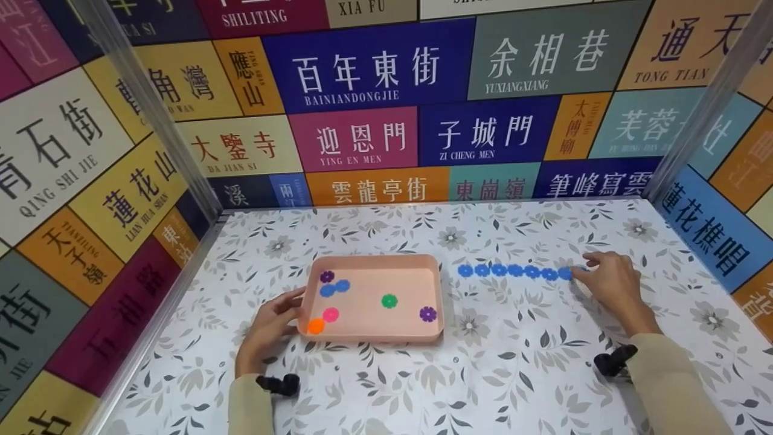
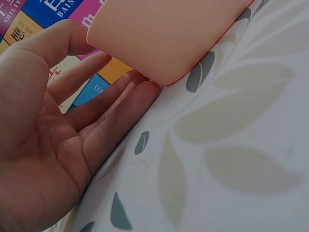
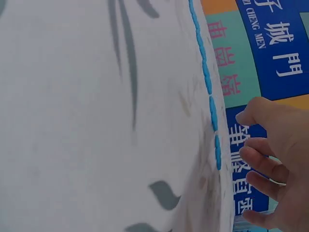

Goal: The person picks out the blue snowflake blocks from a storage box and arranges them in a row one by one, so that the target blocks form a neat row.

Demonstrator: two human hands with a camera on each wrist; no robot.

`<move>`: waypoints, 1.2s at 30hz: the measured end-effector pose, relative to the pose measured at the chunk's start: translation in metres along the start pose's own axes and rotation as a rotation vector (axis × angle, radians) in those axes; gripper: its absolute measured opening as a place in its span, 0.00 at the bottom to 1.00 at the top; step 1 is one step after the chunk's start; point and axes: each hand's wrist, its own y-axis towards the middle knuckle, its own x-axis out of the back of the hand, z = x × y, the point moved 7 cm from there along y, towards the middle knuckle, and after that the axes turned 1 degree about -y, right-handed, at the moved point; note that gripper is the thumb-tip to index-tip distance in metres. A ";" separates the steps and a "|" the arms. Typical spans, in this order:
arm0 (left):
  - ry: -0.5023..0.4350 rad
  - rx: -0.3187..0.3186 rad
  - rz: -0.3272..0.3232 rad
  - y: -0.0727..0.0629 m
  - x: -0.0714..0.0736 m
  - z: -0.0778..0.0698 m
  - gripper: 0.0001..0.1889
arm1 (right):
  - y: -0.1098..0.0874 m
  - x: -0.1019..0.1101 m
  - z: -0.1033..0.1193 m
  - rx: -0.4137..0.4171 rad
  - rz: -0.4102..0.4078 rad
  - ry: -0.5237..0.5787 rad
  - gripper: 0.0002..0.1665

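Note:
Beside the pale pink tray (image 1: pixel 374 339) is my left hand (image 1: pixel 269 326), its fingertips touching the outside of the left wall. In the left wrist view the fingers (image 2: pixel 120 108) are stretched out along the tabletop to the tray's corner. My right hand (image 1: pixel 616 287) is at the right end of a line of blue flower-shaped plastic discs (image 1: pixel 515 270), its fingertips right over the last one. The right wrist view shows the thumb and fingers (image 3: pixel 265 164) apart, with nothing between them.
In the tray lie two blue discs (image 1: pixel 335 287), two purple discs (image 1: pixel 428 313), a green disc (image 1: pixel 389 301), a pink disc (image 1: pixel 330 315) and an orange disc (image 1: pixel 316 326). The floral-patterned table (image 1: pixel 386 393) is bounded by colourful sign-covered panels (image 1: pixel 368 66) at the back and sides.

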 end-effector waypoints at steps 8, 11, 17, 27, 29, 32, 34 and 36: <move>0.017 0.051 -0.003 -0.001 -0.001 0.004 0.26 | -0.001 -0.009 0.057 0.134 0.036 0.025 0.39; 0.024 0.059 -0.009 -0.001 -0.001 0.005 0.25 | -0.004 -0.016 0.078 0.170 0.056 0.017 0.41; 0.022 0.045 -0.009 -0.001 0.000 0.003 0.25 | -0.014 -0.031 0.120 0.279 0.054 0.000 0.42; 0.005 -0.024 -0.012 -0.001 0.001 -0.003 0.25 | -0.027 -0.055 0.180 0.414 0.055 0.027 0.42; -0.003 -0.046 -0.011 0.000 0.001 -0.004 0.25 | -0.029 -0.060 0.191 0.435 0.059 0.030 0.43; -0.008 -0.040 -0.013 -0.001 0.001 -0.004 0.25 | -0.032 -0.067 0.208 0.468 0.072 0.042 0.42; -0.008 -0.029 -0.012 -0.001 0.001 -0.004 0.25 | -0.034 -0.072 0.219 0.490 0.082 0.051 0.42; -0.010 -0.018 -0.014 -0.001 0.001 -0.004 0.24 | -0.036 -0.076 0.229 0.507 0.093 0.063 0.41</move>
